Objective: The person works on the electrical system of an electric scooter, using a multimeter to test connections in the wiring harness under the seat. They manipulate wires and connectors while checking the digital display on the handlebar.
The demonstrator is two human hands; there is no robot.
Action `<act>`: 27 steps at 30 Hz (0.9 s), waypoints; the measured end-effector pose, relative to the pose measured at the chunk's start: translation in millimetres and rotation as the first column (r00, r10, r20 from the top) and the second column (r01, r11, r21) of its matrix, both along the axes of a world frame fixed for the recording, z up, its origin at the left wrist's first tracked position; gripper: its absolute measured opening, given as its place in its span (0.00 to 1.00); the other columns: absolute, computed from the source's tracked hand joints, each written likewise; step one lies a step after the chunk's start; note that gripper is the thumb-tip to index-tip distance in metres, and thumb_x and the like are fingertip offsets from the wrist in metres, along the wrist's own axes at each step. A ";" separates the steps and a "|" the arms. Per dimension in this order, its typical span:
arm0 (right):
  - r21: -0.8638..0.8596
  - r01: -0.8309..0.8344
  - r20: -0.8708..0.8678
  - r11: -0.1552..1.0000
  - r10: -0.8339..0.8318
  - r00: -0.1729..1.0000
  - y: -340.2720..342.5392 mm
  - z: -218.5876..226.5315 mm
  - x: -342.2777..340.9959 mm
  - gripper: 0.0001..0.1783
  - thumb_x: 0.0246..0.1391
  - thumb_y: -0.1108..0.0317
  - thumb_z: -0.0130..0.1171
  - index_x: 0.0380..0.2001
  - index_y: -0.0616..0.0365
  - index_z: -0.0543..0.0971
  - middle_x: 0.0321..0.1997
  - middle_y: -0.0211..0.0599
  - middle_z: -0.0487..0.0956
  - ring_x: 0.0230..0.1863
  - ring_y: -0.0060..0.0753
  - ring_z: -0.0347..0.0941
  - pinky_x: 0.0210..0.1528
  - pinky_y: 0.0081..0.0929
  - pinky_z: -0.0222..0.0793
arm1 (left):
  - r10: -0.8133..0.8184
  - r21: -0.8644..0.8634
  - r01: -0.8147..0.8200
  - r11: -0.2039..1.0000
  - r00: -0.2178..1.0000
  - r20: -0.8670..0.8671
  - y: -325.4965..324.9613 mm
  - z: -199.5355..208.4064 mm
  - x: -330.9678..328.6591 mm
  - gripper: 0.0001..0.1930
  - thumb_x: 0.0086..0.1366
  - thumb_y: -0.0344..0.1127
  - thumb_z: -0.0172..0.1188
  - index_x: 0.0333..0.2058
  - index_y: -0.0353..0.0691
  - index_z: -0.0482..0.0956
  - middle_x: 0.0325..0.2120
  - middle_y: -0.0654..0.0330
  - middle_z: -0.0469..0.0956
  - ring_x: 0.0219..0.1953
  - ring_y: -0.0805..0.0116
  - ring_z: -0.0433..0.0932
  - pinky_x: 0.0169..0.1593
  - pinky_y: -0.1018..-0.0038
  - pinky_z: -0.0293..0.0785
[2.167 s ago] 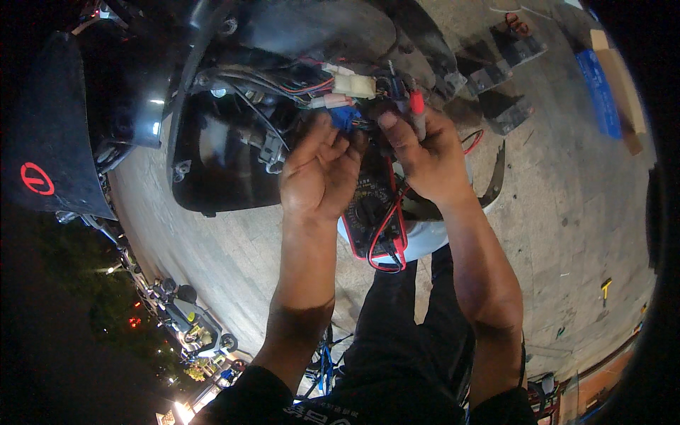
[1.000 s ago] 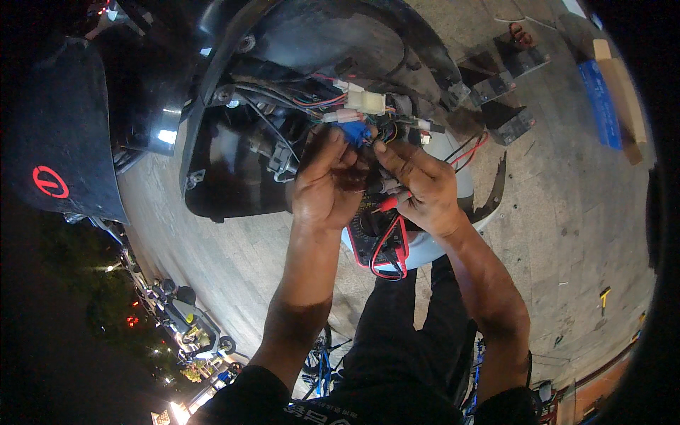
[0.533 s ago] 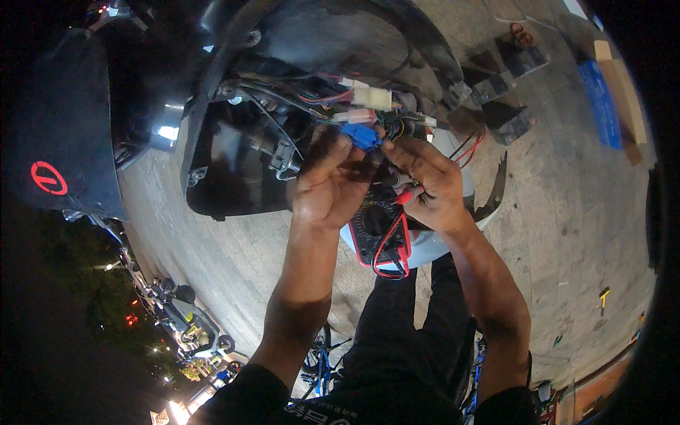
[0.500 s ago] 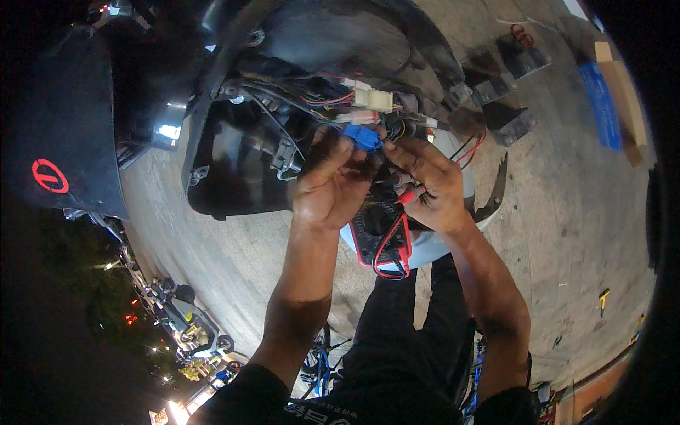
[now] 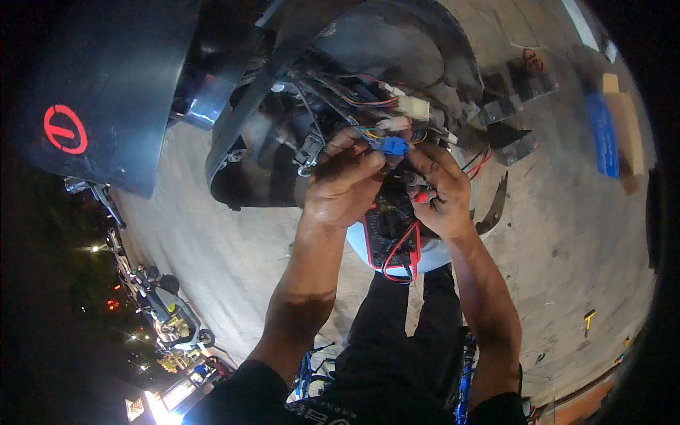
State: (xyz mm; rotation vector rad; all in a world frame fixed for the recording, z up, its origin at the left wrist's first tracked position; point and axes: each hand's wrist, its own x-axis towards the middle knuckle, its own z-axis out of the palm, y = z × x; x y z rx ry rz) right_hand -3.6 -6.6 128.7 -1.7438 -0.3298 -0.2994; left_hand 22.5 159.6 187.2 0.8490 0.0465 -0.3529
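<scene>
My left hand (image 5: 345, 185) is closed, its thumb and fingers pinching a blue wire connector (image 5: 392, 146) from the left. Close by on the right, my right hand (image 5: 445, 188) is closed too. Its fingertips are at the connector's right end, and a red-handled test probe (image 5: 425, 196) is held in its curled fingers. Beneath both hands, a multimeter (image 5: 391, 237) with a red edge and red and black leads lies on a pale rounded surface (image 5: 435, 256). A cream connector (image 5: 413, 108) and a pinkish-white connector (image 5: 394, 125) sit among the wires just above.
The dark body shell (image 5: 244, 191) of a vehicle surrounds the wiring. A dark panel (image 5: 106, 85) with a red emblem stands at the left. Black blocks (image 5: 516, 146) and a blue and brown carton (image 5: 603, 134) lie on the floor at right; a yellow-handled tool (image 5: 589, 320) is lower down.
The view has shifted, so the scene sits differently in the frame. The blue connector has turned, and coloured wires at its left end now show. Both hands stay at it.
</scene>
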 end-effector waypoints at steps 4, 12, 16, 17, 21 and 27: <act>-0.022 0.014 0.021 1.000 -0.013 1.000 2.3 0.0 1.8 0.30 0.38 0.75 0.61 0.51 0.53 0.78 0.47 0.42 0.78 0.43 0.43 0.79 0.42 0.30 0.76 | 0.007 0.031 -0.009 0.999 0.999 0.047 1.1 -3.3 -0.1 0.21 0.61 0.24 0.57 0.54 0.34 0.70 0.55 0.48 0.71 0.58 0.55 0.70 0.63 0.60 0.65; -0.046 0.019 0.010 0.999 -0.019 1.000 2.8 3.2 2.3 0.28 0.41 0.72 0.62 0.51 0.53 0.79 0.47 0.43 0.78 0.43 0.45 0.79 0.42 0.31 0.75 | 0.046 0.006 -0.047 0.999 0.995 0.090 -2.2 -2.0 -1.3 0.20 0.61 0.23 0.55 0.53 0.33 0.71 0.55 0.48 0.72 0.58 0.55 0.71 0.63 0.59 0.64; -0.043 0.023 0.007 0.999 -0.022 1.000 2.2 1.4 1.9 0.26 0.42 0.72 0.62 0.50 0.54 0.79 0.46 0.43 0.78 0.42 0.45 0.79 0.41 0.32 0.75 | 0.073 -0.012 -0.073 0.997 0.997 0.002 -5.2 3.7 -2.0 0.20 0.61 0.25 0.54 0.54 0.32 0.71 0.54 0.48 0.73 0.57 0.55 0.71 0.62 0.59 0.65; -0.030 0.014 0.018 0.999 -0.014 1.000 1.7 0.9 1.8 0.23 0.46 0.69 0.61 0.49 0.57 0.78 0.45 0.44 0.77 0.42 0.43 0.78 0.42 0.31 0.74 | 0.083 -0.008 -0.084 0.996 0.996 -0.024 -6.3 5.7 -2.5 0.21 0.61 0.26 0.54 0.54 0.32 0.70 0.53 0.49 0.73 0.57 0.55 0.71 0.62 0.60 0.65; 0.050 -0.005 -0.028 0.999 0.006 1.000 -0.5 5.2 0.7 0.19 0.46 0.73 0.59 0.45 0.62 0.78 0.41 0.44 0.78 0.38 0.39 0.78 0.40 0.27 0.73 | 0.105 0.086 -0.102 0.991 0.994 -0.034 -10.8 13.9 -4.6 0.21 0.61 0.27 0.55 0.54 0.33 0.70 0.53 0.50 0.73 0.57 0.56 0.71 0.61 0.61 0.65; 0.383 0.175 -0.410 0.907 -0.003 0.912 -1.7 49.1 0.5 0.11 0.46 0.77 0.58 0.37 0.63 0.79 0.29 0.34 0.80 0.29 0.24 0.74 0.33 0.20 0.69 | 0.176 0.191 -0.197 0.962 0.977 0.124 -17.6 14.5 -7.8 0.18 0.61 0.23 0.54 0.50 0.32 0.73 0.51 0.50 0.75 0.55 0.59 0.72 0.61 0.63 0.66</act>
